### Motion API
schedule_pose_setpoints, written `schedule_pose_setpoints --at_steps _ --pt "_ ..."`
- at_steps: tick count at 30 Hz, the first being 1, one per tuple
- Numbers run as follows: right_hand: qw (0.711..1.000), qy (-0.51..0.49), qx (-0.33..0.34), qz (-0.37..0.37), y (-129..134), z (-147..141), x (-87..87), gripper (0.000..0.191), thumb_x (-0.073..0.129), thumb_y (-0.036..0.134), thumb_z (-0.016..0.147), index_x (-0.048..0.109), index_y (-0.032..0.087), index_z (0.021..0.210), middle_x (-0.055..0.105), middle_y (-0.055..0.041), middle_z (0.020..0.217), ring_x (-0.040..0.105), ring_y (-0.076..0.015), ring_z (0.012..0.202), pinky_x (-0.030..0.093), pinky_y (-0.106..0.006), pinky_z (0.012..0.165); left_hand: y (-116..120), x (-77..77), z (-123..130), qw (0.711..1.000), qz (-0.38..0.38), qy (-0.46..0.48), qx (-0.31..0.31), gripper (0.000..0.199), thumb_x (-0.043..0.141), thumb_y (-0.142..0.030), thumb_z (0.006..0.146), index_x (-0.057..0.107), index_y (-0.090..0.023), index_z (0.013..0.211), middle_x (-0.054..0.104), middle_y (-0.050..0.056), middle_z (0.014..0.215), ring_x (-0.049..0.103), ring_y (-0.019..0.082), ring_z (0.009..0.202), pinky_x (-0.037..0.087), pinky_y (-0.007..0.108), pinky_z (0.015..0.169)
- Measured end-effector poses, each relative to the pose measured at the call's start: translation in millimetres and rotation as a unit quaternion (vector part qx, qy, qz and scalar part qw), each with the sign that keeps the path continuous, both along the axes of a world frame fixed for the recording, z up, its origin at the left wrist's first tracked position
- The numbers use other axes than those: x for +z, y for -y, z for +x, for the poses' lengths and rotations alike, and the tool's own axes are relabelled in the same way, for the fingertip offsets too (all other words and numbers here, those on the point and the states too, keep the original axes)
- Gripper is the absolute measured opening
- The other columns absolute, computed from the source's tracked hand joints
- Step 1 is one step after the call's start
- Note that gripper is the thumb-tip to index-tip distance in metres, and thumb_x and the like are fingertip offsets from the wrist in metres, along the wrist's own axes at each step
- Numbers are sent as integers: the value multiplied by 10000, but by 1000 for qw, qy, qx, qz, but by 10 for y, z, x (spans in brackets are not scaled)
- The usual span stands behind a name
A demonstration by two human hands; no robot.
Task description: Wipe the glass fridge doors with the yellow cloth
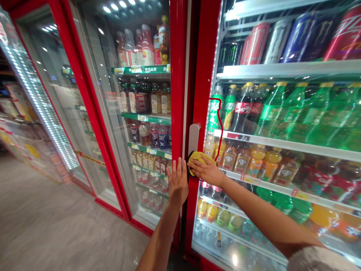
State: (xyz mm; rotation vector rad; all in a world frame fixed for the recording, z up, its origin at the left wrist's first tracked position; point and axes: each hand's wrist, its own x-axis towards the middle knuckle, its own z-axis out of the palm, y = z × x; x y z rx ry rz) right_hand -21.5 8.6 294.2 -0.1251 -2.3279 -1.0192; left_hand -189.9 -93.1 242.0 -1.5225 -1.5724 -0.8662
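Note:
My right hand [205, 170] presses a yellow cloth [203, 157] with a dark edge against the lower end of a grey door handle [194, 137]. That handle is on the red frame [203, 81] of the right-hand drinks fridge. To its left, my left hand [178, 181] lies with fingers stretched upward against the red door edge [178, 105] of the neighbouring fridge, with nothing in it. The palm side of both hands is hidden from view. My right forearm crosses in front of the right fridge's glass.
Behind the right glass stand cans [255, 43], green soda bottles [273, 107] and juice bottles [258, 162] on lit shelves. The left fridge holds bottled drinks [146, 45] too. Another red-framed glass door [84, 94] is farther left, above a grey floor [56, 226].

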Motion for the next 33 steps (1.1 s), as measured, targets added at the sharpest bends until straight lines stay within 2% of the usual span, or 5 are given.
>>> schedule_pose_setpoints --at_steps 9,12,18,26,33 --pt "983 -159 -84 -36 0 -150 978 425 428 188 1034 551 319 1419 473 18 1587 303 -206 1544 122 -542 1308 -47 96 214 999 28 -8 -14 778 429 -97 953 51 -152 1631 194 132 1681 101 308 1577 150 594 1280" --pt "976 -192 -107 -6 23 -56 877 449 415 178 1036 508 303 1458 449 5 1603 248 -188 1562 41 -512 1316 -37 90 253 1000 22 -8 -20 765 435 -114 962 67 -162 1632 196 122 1684 108 304 1578 149 587 1282" --pt "976 -176 -127 37 -13 195 298 325 448 173 1027 632 174 1295 520 -86 1551 214 -201 1573 -69 -525 1306 -46 83 195 1000 6 -2 -21 779 426 -94 947 60 -164 1632 166 109 1693 90 298 1581 128 579 1288" --pt "967 -209 -129 -64 -120 90 812 424 454 187 1025 571 329 1407 526 19 1549 350 -238 1522 -43 -588 1302 -102 257 362 999 7 -5 -41 769 436 -120 957 73 -181 1633 149 112 1692 86 316 1576 149 605 1282" --pt "957 -245 -146 -61 67 55 502 399 507 192 990 583 214 1381 452 -73 1600 311 -276 1539 -14 -575 1302 -123 277 426 999 -1 -16 -47 787 470 -134 954 75 -184 1633 119 118 1690 69 318 1574 170 595 1280"
